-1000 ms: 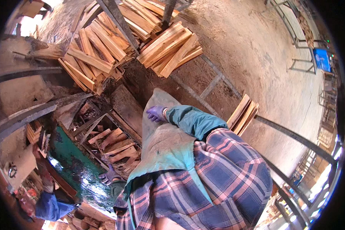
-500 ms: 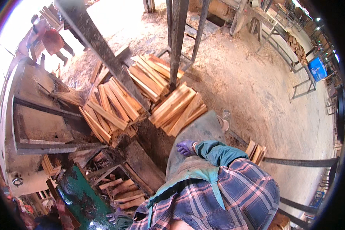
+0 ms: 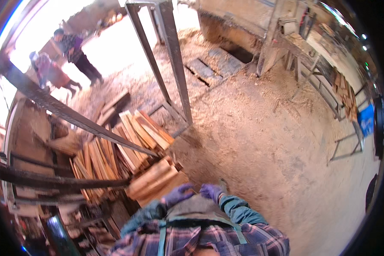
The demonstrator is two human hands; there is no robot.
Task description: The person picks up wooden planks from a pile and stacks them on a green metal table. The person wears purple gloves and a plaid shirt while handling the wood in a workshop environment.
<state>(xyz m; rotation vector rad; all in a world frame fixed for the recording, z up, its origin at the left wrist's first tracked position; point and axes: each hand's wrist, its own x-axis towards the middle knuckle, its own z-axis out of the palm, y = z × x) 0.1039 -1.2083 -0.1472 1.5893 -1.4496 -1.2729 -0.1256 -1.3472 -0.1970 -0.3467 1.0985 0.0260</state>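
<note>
My left hand (image 3: 178, 195), in a purple glove, is in front of my body beside the nearest stack of wood strips (image 3: 153, 181). Close to its right, my right hand (image 3: 211, 192) wears the same kind of glove. The fingers of both look curled in toward each other. Anything between them is too small and blurred to make out. Both hands are above the dark grey apron (image 3: 196, 208) that I wear. More wood strips lie bundled beyond the nearest stack, a pale bundle (image 3: 143, 132) and a browner one (image 3: 96, 158).
A dark metal frame post (image 3: 175, 64) rises ahead, and a slanting bar (image 3: 81, 115) crosses over the wood. Two people (image 3: 79, 55) stand at the far left. On the right, a metal-legged bench (image 3: 315, 81) and a blue panel (image 3: 366, 120) stand beyond the sawdust-strewn floor (image 3: 260, 141).
My left hand has come up from the lower left to meet my right hand in front of me. My view has turned, and the wood stacks now appear lower and farther left.
</note>
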